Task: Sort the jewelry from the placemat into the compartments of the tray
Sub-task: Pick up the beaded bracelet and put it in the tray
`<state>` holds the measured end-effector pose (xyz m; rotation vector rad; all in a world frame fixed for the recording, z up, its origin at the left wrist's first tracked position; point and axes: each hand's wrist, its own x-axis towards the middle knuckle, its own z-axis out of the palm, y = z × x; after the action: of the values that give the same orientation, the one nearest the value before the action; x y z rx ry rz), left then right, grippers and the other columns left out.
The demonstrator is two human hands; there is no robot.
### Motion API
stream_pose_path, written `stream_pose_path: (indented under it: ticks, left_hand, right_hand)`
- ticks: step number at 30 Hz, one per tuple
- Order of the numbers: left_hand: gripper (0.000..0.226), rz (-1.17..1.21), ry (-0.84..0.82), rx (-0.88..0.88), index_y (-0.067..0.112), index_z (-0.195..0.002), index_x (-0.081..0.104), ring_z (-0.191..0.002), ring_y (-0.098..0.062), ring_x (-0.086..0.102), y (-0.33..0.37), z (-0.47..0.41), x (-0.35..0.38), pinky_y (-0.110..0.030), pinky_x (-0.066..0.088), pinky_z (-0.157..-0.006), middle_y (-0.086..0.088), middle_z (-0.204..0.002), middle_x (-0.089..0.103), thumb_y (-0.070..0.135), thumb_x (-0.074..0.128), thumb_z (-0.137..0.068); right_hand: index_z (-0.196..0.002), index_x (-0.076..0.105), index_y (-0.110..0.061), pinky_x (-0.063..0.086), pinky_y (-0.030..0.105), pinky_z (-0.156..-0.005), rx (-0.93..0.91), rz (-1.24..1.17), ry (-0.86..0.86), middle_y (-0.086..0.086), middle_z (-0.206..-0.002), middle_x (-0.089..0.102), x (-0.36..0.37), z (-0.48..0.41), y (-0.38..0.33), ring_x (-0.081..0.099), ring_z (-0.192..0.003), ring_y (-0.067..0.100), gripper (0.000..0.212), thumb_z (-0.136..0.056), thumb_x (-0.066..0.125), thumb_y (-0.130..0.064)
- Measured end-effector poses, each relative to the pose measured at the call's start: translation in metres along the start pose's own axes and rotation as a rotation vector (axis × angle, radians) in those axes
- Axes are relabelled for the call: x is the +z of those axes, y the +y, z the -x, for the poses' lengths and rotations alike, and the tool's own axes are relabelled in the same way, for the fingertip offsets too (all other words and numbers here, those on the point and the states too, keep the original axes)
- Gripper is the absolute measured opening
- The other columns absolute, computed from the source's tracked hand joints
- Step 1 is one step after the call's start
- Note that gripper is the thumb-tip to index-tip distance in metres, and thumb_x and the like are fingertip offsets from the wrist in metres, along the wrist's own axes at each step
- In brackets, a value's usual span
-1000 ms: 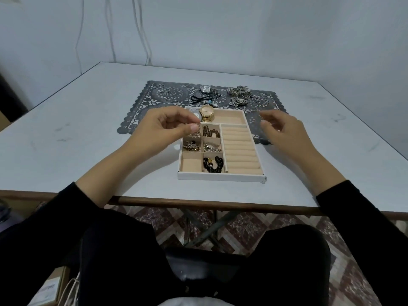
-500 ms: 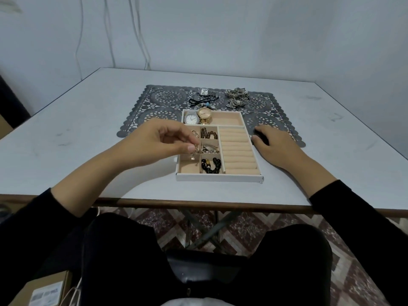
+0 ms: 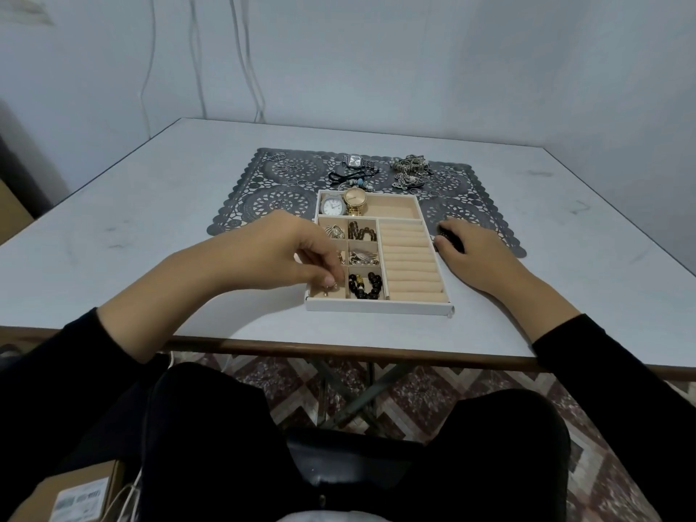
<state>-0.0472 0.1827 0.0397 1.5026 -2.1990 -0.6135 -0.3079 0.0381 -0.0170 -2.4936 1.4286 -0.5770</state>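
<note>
Beige velvet lined the white jewelry tray (image 3: 378, 306), which sat near the front edge of the pale desk (image 3: 150, 227) with its far end overlapping a grey lace-pattern placemat (image 3: 263, 190). The left hand (image 3: 286, 254) reached over the tray's front-left compartment, fingertips pinched around a small gold-toned earring (image 3: 328, 288) that hung just above or touching the lining; which of the two could not be told. The right hand (image 3: 470, 254) rested palm down on the desk just beside the tray's right wall, fingers curled loosely over a small dark item (image 3: 448, 237) too hidden to name, so whether it gripped that item could not be told. A white-faced watch (image 3: 333, 207) and a gold watch (image 3: 354, 200) lay in the tray's far compartment, with a dark bead bracelet (image 3: 366, 286) in the front middle one. Still on the placemat toward the desk's far edge lay a silver watch (image 3: 356, 162), a black cord bracelet (image 3: 348, 178) and a heap of silver jewelry (image 3: 410, 171).
</note>
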Motion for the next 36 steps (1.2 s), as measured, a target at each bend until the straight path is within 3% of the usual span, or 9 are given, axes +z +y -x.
stream_pose_path:
  ticks: [7,11,16,20,22,24,27,31,36]
  left_hand:
    - [0.020,-0.111,-0.010,0.005,0.030,-0.095,0.078,-0.075,0.004,0.068,0.000,-0.003,-0.001,-0.007,0.046,-0.072,0.015,-0.083,0.074,0.013,0.075,-0.084]
    - [0.018,-0.161,-0.009,0.047,0.029,-0.094,0.077,-0.076,0.004,0.068,-0.004,-0.005,0.001,-0.016,0.052,-0.076,0.016,-0.085,0.074,0.015,0.075,-0.084]
    - [0.014,-0.005,0.059,0.029,0.024,-0.094,0.078,-0.080,-0.001,0.070,-0.009,-0.003,-0.003,-0.014,0.050,-0.078,0.015,-0.084,0.075,0.016,0.076,-0.082]
    - [0.019,0.230,0.165,0.009,0.014,-0.100,0.075,-0.089,-0.007,0.072,-0.018,-0.006,-0.015,-0.016,0.053,-0.082,0.004,-0.092,0.076,0.012,0.073,-0.082]
    - [0.020,0.284,0.216,-0.023,0.014,-0.103,0.074,-0.086,-0.008,0.072,-0.027,-0.012,-0.024,-0.016,0.054,-0.075,0.001,-0.093,0.076,0.015,0.071,-0.084]
    - [0.021,0.234,0.283,-0.045,0.019,-0.106,0.073,-0.088,-0.011,0.071,-0.037,-0.021,-0.031,-0.023,0.056,-0.075,0.003,-0.096,0.075,0.023,0.068,-0.087]
    - [0.021,0.173,0.378,-0.066,0.022,-0.111,0.071,-0.099,-0.009,0.068,-0.054,-0.039,-0.037,-0.029,0.053,-0.093,0.008,-0.104,0.073,0.029,0.062,-0.093]
    - [0.023,0.069,0.431,-0.117,0.028,-0.116,0.068,-0.100,-0.001,0.062,-0.079,-0.070,-0.037,-0.028,0.049,-0.092,0.014,-0.109,0.069,0.033,0.055,-0.098]
    - [0.027,-0.036,0.418,-0.139,0.023,-0.123,0.063,-0.109,-0.007,0.054,-0.111,-0.106,-0.033,-0.031,0.040,-0.097,0.012,-0.120,0.062,0.028,0.052,-0.099]
  right_hand:
    - [-0.120,0.056,-0.008,0.031,0.025,-0.074,-0.014,0.005,0.013,0.012,-0.114,0.062,0.000,0.000,0.001,0.055,-0.104,0.027,0.031,-0.099,0.045,-0.027]
    - [-0.122,0.056,-0.008,0.032,0.025,-0.076,-0.014,0.006,0.012,0.012,-0.117,0.062,0.000,0.000,0.001,0.054,-0.107,0.027,0.032,-0.099,0.045,-0.027]
    - [-0.127,0.055,-0.011,0.033,0.024,-0.078,0.002,-0.022,-0.003,0.008,-0.118,0.062,-0.002,-0.001,0.001,0.055,-0.107,0.024,0.034,-0.099,0.046,-0.029]
    - [-0.115,0.061,-0.015,0.032,0.016,-0.066,0.033,-0.077,0.002,-0.014,-0.086,0.062,-0.008,-0.005,0.003,0.053,-0.089,0.012,0.026,-0.098,0.047,-0.030]
    - [-0.113,0.063,-0.017,0.033,0.019,-0.071,0.056,-0.095,0.021,-0.008,-0.092,0.066,-0.012,-0.011,0.006,0.050,-0.088,0.011,0.025,-0.098,0.048,-0.031]
    - [-0.113,0.065,-0.020,0.035,0.024,-0.076,0.067,-0.103,0.041,-0.002,-0.101,0.066,-0.017,-0.018,0.009,0.051,-0.090,0.012,0.025,-0.098,0.049,-0.032]
    - [-0.112,0.066,-0.019,0.032,0.019,-0.078,0.059,-0.115,0.073,-0.007,-0.096,0.060,-0.024,-0.034,0.013,0.051,-0.091,0.009,0.024,-0.097,0.050,-0.030]
    - [-0.110,0.067,-0.019,0.037,0.021,-0.084,0.036,-0.201,0.143,-0.006,-0.099,0.064,-0.029,-0.058,0.013,0.056,-0.093,0.010,0.022,-0.096,0.054,-0.028]
    - [-0.115,0.066,-0.016,0.043,0.021,-0.088,0.005,-0.213,0.126,-0.004,-0.107,0.066,-0.019,-0.094,0.014,0.059,-0.094,0.009,0.024,-0.094,0.058,-0.025]
